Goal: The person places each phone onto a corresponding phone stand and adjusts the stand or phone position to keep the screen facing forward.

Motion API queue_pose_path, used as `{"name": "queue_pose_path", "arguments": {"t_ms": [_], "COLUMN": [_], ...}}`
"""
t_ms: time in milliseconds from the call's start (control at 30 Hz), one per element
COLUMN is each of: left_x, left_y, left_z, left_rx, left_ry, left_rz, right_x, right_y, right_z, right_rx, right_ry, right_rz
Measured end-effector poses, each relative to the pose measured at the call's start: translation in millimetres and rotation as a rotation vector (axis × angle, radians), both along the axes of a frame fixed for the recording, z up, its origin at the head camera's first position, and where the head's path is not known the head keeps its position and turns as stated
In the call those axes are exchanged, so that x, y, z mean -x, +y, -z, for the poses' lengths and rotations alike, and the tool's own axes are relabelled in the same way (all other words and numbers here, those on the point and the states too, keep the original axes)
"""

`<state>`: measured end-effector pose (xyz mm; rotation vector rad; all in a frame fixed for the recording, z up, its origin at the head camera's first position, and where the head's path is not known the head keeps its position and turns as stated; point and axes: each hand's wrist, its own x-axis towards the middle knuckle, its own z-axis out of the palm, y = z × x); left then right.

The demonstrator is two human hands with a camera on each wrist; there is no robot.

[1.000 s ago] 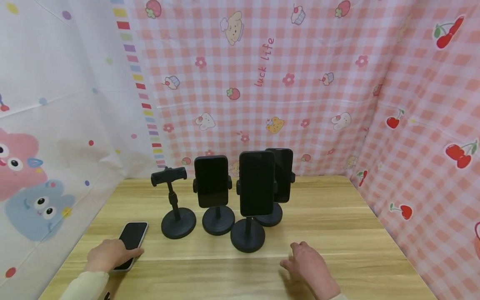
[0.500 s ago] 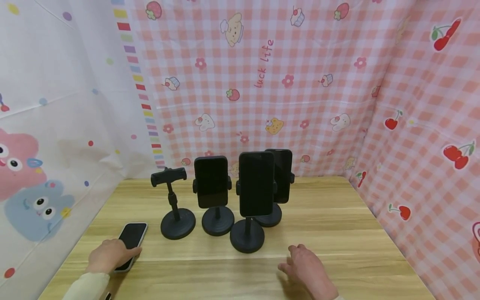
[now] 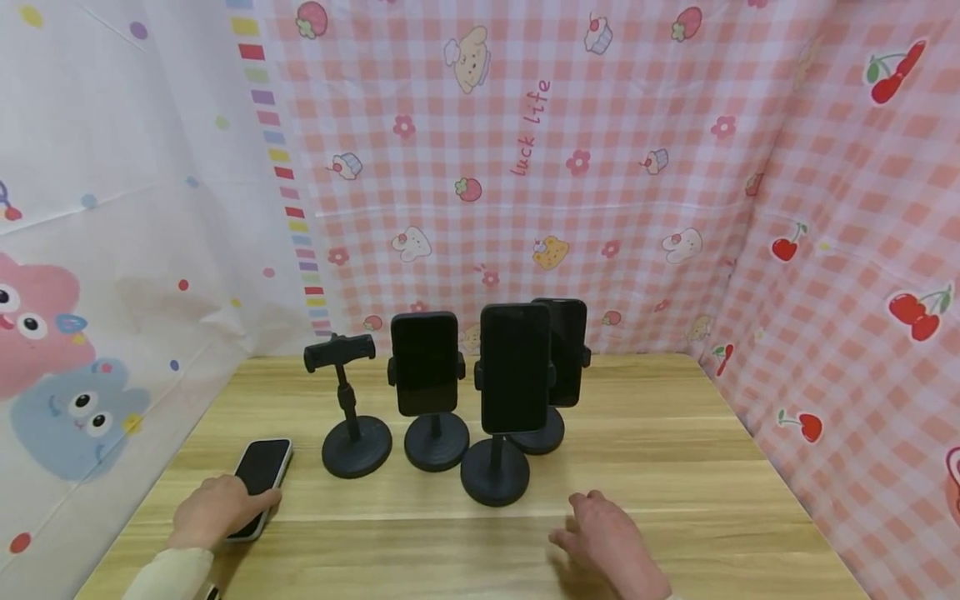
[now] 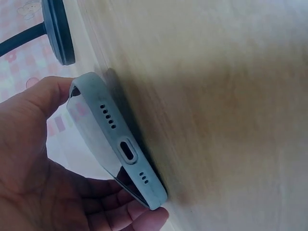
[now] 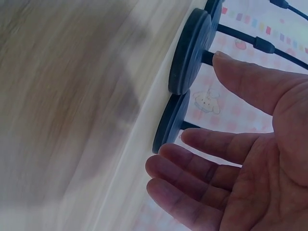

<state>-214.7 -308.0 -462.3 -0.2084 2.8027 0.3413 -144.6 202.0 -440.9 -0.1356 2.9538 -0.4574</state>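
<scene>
My left hand (image 3: 213, 510) grips a smartphone (image 3: 264, 468) in a pale case at the table's left, thumb on one long edge and fingers on the other. The left wrist view shows the case's end with its charging port (image 4: 127, 150) and speaker holes. A shadow runs along the phone's underside; whether it fully touches the table I cannot tell. My right hand (image 3: 609, 542) hovers low over the table, holding nothing, its fingers loosely bent and apart. Nearest to it is a black phone stand (image 3: 495, 472) bearing an upright phone (image 3: 515, 368).
Left of that stand are another stand with a phone (image 3: 425, 363) and a stand with a bare clamp (image 3: 340, 352). A further phone (image 3: 568, 354) on a stand is partly hidden behind the front one. Patterned cloth (image 3: 555, 125) encloses the wooden table (image 3: 660, 433).
The phone in my left hand has shifted slightly, its far end a little farther from me. My right hand has drifted a little to the left. The stands have stayed put.
</scene>
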Motion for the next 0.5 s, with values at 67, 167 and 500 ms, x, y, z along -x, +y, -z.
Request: {"name": "queue_pose_path", "arguments": {"t_ms": [67,167,500], "left_x": [-1.5,-4.1,-6.9], "left_y": [-0.6,-0.3,7.2], "left_z": [0.1,0.1,-3.9], "left_rx": [-0.009,-0.024,-0.067], "left_ry": [0.016,0.042,0.197], "left_rz": [-0.009,-0.017,-0.051], "right_x": [-0.4,-0.5,-2.2], "right_y": [-3.1,-8.6,-28.2], "right_z": [-1.2,-3.3,-5.4], "right_rx": [-0.006,-0.005,0.005], "right_ry": [-0.005,-0.025,0.056], "right_rz": [-0.006,-0.009,-0.094]}}
